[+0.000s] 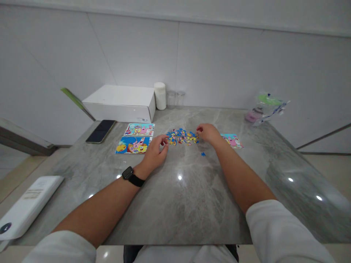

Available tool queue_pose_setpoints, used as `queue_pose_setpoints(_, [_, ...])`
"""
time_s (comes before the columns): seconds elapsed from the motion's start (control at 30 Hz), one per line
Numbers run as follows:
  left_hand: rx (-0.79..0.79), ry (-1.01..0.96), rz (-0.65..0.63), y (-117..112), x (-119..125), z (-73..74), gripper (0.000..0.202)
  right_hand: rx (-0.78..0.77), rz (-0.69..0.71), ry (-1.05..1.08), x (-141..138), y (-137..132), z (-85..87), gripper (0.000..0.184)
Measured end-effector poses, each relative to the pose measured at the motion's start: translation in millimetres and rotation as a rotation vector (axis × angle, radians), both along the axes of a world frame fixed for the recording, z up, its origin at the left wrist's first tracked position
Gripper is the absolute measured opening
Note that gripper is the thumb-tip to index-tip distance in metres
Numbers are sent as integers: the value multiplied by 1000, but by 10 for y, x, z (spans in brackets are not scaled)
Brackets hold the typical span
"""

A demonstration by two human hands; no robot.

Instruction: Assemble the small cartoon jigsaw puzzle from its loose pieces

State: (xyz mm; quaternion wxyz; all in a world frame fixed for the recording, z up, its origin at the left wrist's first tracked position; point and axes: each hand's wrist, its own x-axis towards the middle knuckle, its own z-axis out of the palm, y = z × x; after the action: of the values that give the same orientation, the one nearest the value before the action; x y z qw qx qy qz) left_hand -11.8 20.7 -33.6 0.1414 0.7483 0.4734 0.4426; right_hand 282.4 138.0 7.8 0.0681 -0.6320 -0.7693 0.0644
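A heap of small blue and yellow jigsaw pieces (181, 136) lies on the grey marble table (192, 197). My left hand (154, 150), a black watch on its wrist, rests just left of the heap, fingers curled with the tips at its left edge. My right hand (207, 132) rests at the heap's right edge, fingers bent down onto the pieces. Whether either hand holds a piece is hidden. One loose blue piece (203, 154) lies alone nearer to me.
Two cartoon picture cards (136, 138) lie left of the heap, a third (232, 140) right of my right hand. A dark phone (100, 130), white box (120, 102), white jar (160, 95), two glasses and a plastic bag (264, 106) stand farther back. A white device (26, 204) sits near left.
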Motion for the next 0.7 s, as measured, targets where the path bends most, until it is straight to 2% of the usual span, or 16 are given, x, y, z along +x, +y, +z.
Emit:
queue_pose_setpoints(0.17, [26,33,-25,-2,12,2,30,-10,52,-19,-15,22,-247,28])
queue_pose_setpoints(0.33, [24,59,-36,-22,10,28,28,-23,78,57,11,57,-298,22])
queue_pose_setpoints(0.53, [24,87,-29,-96,33,55,24,-67,48,237,27,55,-173,16])
queue_pose_setpoints(0.7, [-49,106,-138,-261,225,120,18,-97,50,645,81,4,78,19])
